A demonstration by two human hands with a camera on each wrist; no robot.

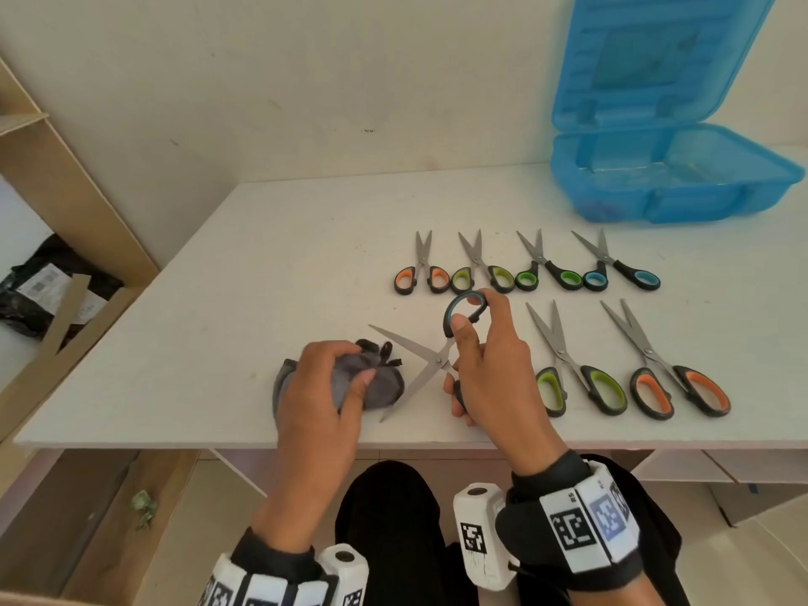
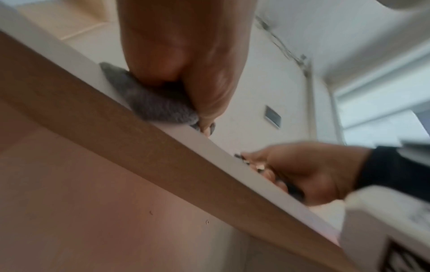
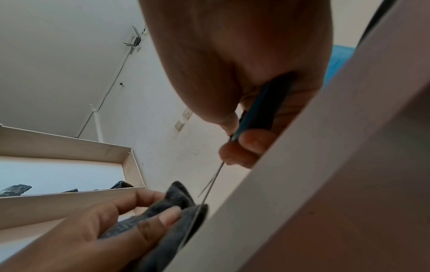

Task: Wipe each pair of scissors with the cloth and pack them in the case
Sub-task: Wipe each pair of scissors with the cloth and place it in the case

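My right hand (image 1: 478, 360) grips the handles of a large blue-handled pair of scissors (image 1: 419, 358), blades spread wide and pointing left. Their lower blade (image 3: 197, 217) lies against the grey cloth (image 1: 376, 380). My left hand (image 1: 325, 387) holds that bunched cloth (image 3: 163, 213) down on the white table (image 1: 218, 343) near its front edge. The left wrist view shows the cloth (image 2: 153, 103) under my fingers. Several small scissors (image 1: 524, 266) lie in a row behind. Two large pairs, green-handled (image 1: 572, 369) and orange-handled (image 1: 669, 369), lie to the right. The blue case (image 1: 673, 168) stands open at the back right.
A wooden shelf unit (image 1: 65, 190) stands left of the table, with a black plastic package (image 1: 39, 290) on it. The wall runs along the table's back edge. My dark-trousered legs (image 1: 393, 518) are under the front edge.
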